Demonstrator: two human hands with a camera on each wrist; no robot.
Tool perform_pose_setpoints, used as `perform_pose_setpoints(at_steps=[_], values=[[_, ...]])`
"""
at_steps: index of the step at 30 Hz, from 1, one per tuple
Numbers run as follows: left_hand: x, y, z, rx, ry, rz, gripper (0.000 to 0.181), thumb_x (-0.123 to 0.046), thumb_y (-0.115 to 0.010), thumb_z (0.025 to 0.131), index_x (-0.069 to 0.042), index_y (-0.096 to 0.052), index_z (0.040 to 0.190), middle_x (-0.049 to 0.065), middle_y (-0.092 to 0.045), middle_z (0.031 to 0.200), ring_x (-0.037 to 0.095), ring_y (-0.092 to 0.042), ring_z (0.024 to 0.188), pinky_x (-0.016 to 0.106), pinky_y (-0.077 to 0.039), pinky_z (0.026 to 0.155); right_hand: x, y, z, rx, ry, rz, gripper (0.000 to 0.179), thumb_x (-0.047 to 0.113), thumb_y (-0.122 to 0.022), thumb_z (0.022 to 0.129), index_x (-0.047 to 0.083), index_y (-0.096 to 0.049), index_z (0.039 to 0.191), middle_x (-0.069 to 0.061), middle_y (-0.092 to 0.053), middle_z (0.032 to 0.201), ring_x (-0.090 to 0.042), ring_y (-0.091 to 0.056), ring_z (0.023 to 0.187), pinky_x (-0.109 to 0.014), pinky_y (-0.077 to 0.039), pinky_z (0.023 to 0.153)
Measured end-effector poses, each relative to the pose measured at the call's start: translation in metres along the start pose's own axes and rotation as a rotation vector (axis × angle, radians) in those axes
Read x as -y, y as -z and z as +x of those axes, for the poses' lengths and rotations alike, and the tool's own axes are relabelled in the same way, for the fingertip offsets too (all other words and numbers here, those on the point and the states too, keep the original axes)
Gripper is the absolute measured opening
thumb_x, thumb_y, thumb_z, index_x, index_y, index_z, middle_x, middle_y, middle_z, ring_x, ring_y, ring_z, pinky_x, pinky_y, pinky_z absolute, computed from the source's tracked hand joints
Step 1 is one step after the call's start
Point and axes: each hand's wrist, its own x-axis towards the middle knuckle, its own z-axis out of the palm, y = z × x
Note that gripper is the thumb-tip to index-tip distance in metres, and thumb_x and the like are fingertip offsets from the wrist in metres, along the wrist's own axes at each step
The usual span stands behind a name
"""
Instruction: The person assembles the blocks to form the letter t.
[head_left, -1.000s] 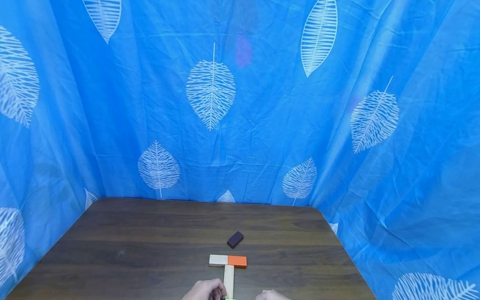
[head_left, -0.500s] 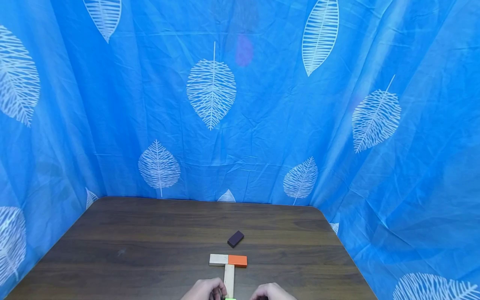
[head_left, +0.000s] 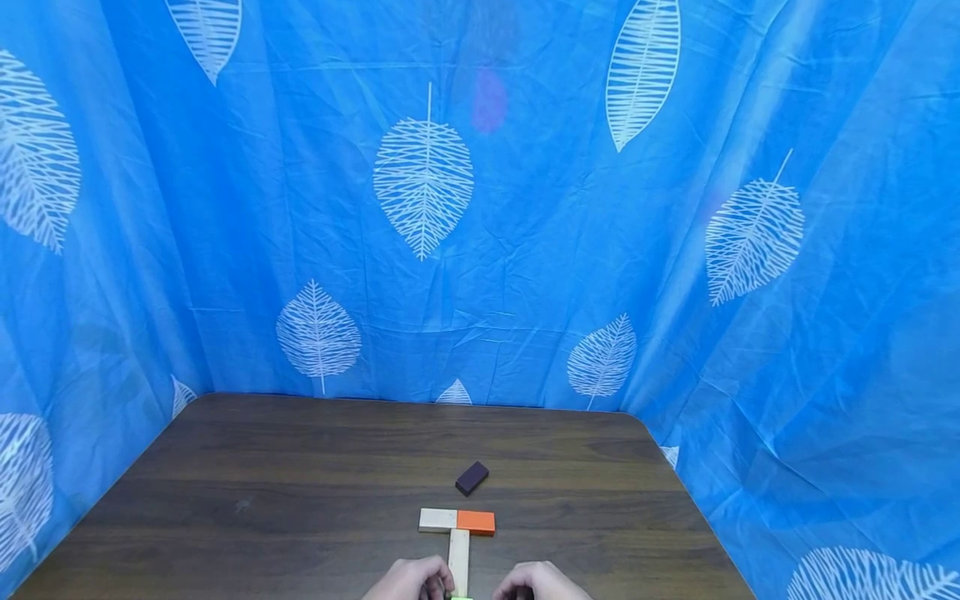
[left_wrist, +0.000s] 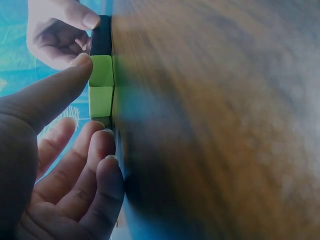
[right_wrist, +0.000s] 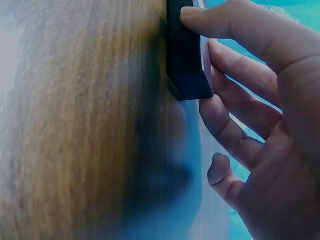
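In the head view, my left hand [head_left: 412, 578] is at the bottom edge beside an upright pale wooden block [head_left: 458, 560], near a sliver of green. The left wrist view shows two green block faces [left_wrist: 101, 86] in a row; my left thumb and fingertips hold them from both ends. My right hand [head_left: 542, 581] pinches a dark block [right_wrist: 187, 55] between thumb and fingers. That block meets the end of the green row. A white block [head_left: 438, 520] and an orange block [head_left: 476, 522] lie end to end across the pale block's top, forming a T.
A separate dark purple block [head_left: 472, 478] lies at an angle farther back on the brown wooden table [head_left: 300, 467]. Blue cloth [head_left: 510, 275] with white leaf prints hangs behind the table and along its sides.
My right hand has come up into view and moved left, toward the pale block's lower end. The left hand has stayed nearly in place, and the visible blocks lie as before.
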Motion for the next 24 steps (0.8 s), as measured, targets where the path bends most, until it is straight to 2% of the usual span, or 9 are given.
perform_pose_setpoints(at_steps=[3, 10, 16, 24], values=[[-0.0004, 0.0005, 0.0002, 0.007, 0.001, 0.000, 0.021, -0.001, -0.078, 0.077, -0.009, -0.062, 0.088, -0.014, -0.061, 0.072, -0.006, -0.052, 0.065, 0.020, -0.046, 0.062, 0.0028, -0.0007, 0.0007, -0.016, 0.017, -0.022, 0.012, 0.002, -0.074, 0.084, 0.001, -0.075, 0.097, 0.001, -0.069, 0.085, 0.010, -0.052, 0.078, -0.015, -0.047, 0.066], [-0.0004, -0.0002, 0.0011, 0.008, 0.012, -0.003, 0.020, -0.002, -0.078, 0.078, -0.010, -0.062, 0.088, -0.011, -0.064, 0.072, -0.004, -0.053, 0.064, 0.021, -0.046, 0.061, 0.0033, -0.0024, 0.0016, -0.022, -0.009, 0.044, 0.013, 0.001, -0.073, 0.084, 0.000, -0.074, 0.097, 0.003, -0.068, 0.085, 0.010, -0.052, 0.077, -0.016, -0.047, 0.066], [-0.0007, -0.0017, 0.0019, 0.004, 0.025, 0.020, 0.020, 0.000, -0.076, 0.078, -0.011, -0.062, 0.087, -0.012, -0.063, 0.071, -0.004, -0.054, 0.063, 0.021, -0.046, 0.061, 0.0047, -0.0035, 0.0033, -0.031, 0.005, 0.008, 0.014, 0.001, -0.074, 0.084, 0.001, -0.074, 0.098, 0.002, -0.068, 0.085, 0.010, -0.052, 0.077, -0.015, -0.047, 0.066], [-0.0021, -0.0017, 0.0023, 0.010, 0.058, 0.007, 0.020, 0.003, -0.074, 0.078, -0.010, -0.063, 0.087, -0.012, -0.062, 0.070, -0.003, -0.053, 0.062, 0.022, -0.046, 0.061, 0.0037, -0.0048, 0.0055, -0.028, 0.036, -0.034, 0.013, 0.002, -0.074, 0.084, 0.001, -0.074, 0.097, 0.001, -0.067, 0.086, 0.010, -0.052, 0.079, -0.014, -0.047, 0.067]])
